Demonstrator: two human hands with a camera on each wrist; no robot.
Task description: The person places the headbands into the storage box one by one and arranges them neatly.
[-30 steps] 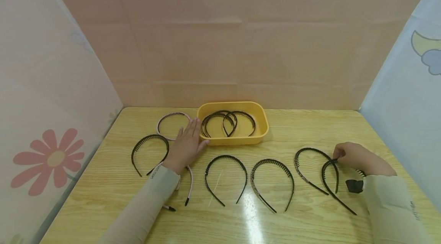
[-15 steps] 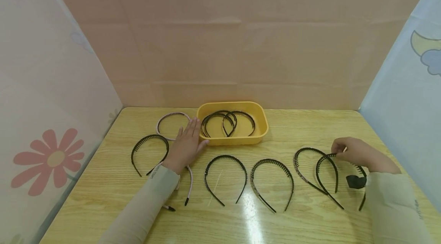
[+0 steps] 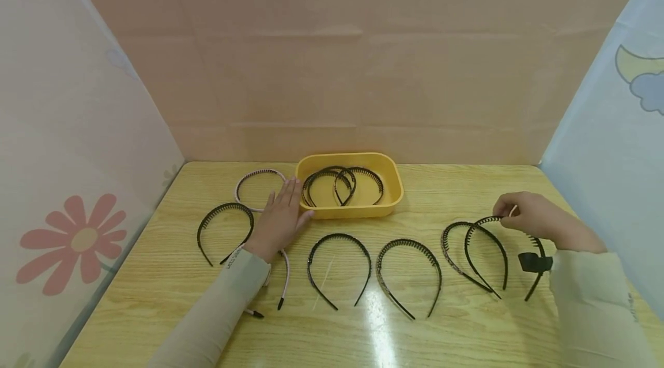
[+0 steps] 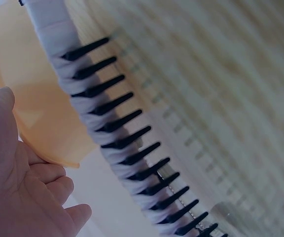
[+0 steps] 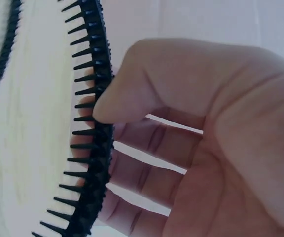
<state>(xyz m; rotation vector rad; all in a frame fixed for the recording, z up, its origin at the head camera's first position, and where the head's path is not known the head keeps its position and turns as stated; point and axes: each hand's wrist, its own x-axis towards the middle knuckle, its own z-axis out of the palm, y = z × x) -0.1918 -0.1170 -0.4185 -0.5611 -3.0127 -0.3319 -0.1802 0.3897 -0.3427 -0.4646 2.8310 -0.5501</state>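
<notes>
My right hand (image 3: 534, 218) pinches a black toothed headband (image 3: 466, 241) at the top of its arch, over the table's right side. In the right wrist view the thumb presses on the toothed inner face of this black headband (image 5: 101, 148), with the other fingers behind it. Its arch overlaps another black headband (image 3: 446, 241) lying there. My left hand (image 3: 280, 221) rests with straight fingers against the left wall of a yellow bin (image 3: 358, 213). Several dark headbands (image 3: 383, 186) lie inside the bin. Close in the left wrist view is a pale pink headband (image 4: 90, 108) with black teeth.
Two black headbands, one (image 3: 339, 235) left of the other (image 3: 410, 241), lie in front of the bin. Left of it are a pink headband (image 3: 261, 171) and a black one (image 3: 223, 205); a pink band end (image 3: 286, 281) shows by the left sleeve. Cloth walls surround the table (image 3: 441, 339).
My right hand has moved up and slightly left with the black headband, whose arch now overlaps more of the band beside it. My left hand has stayed at the bin.
</notes>
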